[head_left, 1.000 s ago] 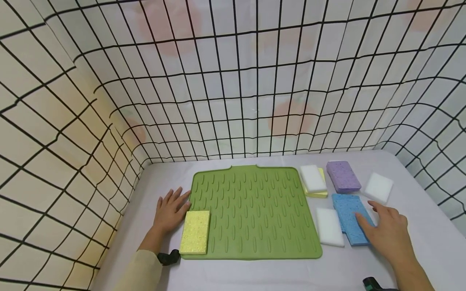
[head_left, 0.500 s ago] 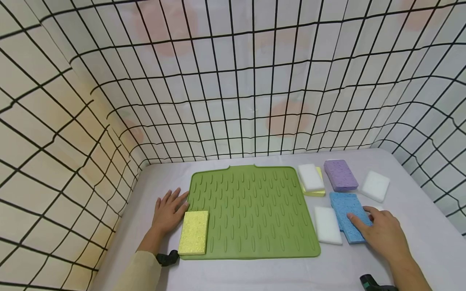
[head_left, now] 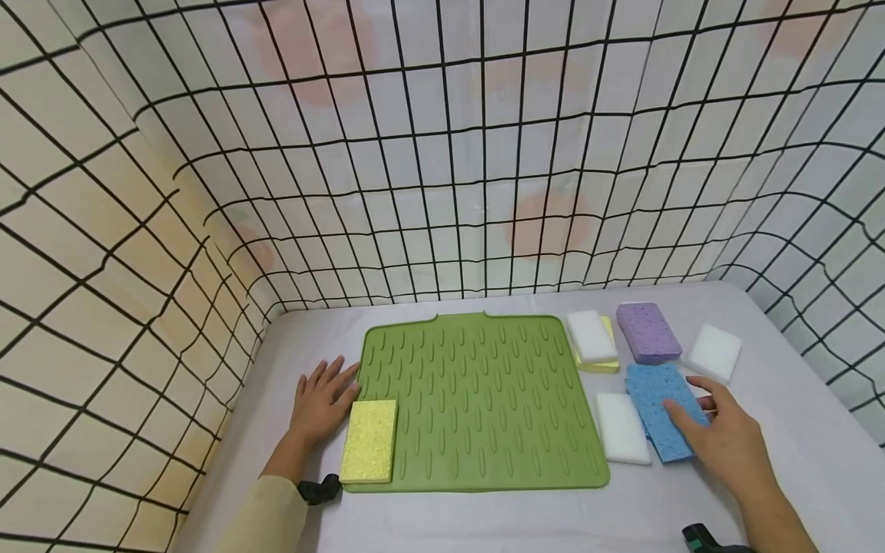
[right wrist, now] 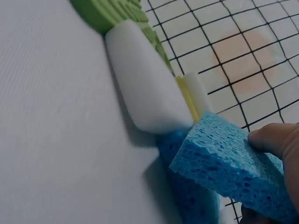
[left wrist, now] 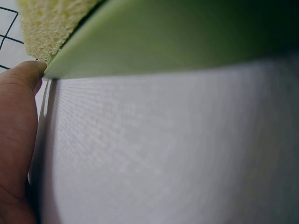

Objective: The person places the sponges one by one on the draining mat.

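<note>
My right hand (head_left: 729,438) pinches a blue sponge (head_left: 664,415) near its right edge, thumb on top. In the right wrist view that sponge (right wrist: 229,161) is tilted and partly raised over a second blue sponge (right wrist: 189,196) underneath. My left hand (head_left: 321,403) lies with its fingers spread on the table, at the left edge of a green ridged mat (head_left: 484,407). Its thumb comes close to a yellow sponge (head_left: 369,442) on the mat's front left corner; the left wrist view shows the thumb (left wrist: 30,70) at the mat's edge, just below that sponge.
Just left of the blue sponges is a white sponge (head_left: 622,430). Behind are a white sponge (head_left: 591,336) on a yellow one (head_left: 600,368), a purple sponge (head_left: 648,332) and another white sponge (head_left: 714,352). A black wire grid (head_left: 484,184) encloses the table's back and sides.
My right hand has closed its fingers on the upper blue sponge and slightly lifted its right side. The left hand has stayed in place.
</note>
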Motion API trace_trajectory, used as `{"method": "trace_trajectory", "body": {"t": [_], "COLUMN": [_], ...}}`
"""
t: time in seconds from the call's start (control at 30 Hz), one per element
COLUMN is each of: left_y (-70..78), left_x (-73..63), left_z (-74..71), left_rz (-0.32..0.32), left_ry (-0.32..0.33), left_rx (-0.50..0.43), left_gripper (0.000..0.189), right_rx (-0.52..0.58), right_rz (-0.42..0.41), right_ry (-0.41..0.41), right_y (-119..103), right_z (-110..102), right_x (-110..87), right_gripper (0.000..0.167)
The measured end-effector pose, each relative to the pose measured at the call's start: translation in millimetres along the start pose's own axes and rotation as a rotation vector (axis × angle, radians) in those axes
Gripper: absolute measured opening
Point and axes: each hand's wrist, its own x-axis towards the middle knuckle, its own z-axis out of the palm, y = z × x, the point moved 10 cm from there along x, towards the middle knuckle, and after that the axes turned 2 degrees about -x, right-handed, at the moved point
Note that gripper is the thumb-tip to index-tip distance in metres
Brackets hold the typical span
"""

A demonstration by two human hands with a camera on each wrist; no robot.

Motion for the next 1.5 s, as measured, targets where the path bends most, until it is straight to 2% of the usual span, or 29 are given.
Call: {"method": "trace_trajectory", "body": {"t": [0.3,0.47,0.63,0.87,0.97,1.3,1.5], "left_y": [1.2,1.3,1.9,0.8,-0.5,-2.9,-2.3], "left_x": [-0.4,-0.1,-0.2,-0.5,0.7,3.5,2.0], "left_z": [-1.0,-1.3,-1.4,-0.9,-0.1,2.3,0.1], "left_rz": [-0.002,-0.011,-0.006,-0.009,-0.012,-0.007,0.002], "left_ry": [0.021,0.005,-0.006,-0.005,-0.008,-0.004,0.017], "left_rx": [0.003,0.003,0.005,-0.002,-0.004,0.001,0.005], "left_gripper": [0.052,0.052,0.052,0.052,0.052,0.052,0.051], "right_rx": [0.204,0.317,0.391,0.381,0.426,0.538,0.582], "right_rz": [-0.051,-0.152,-0.185,-0.168,-0.145,-0.041,-0.026], "right_ry": [0.071,0.043,-0.029,-0.094,-0.126,-0.329,-0.394], "right_y": [-37.6,-69.8,-91.9,-107.8,-113.4,-139.4,-159.2], "right_z": [-8.6,-3.5,8.7,22.6,31.1,77.7,102.1], "right_x": [-10.4,-15.7,-19.8,-22.7,-25.3,-33.2,-39.9], "right_gripper": [0.060,0.058,0.059,0.058,0.059,0.073,0.075]}}
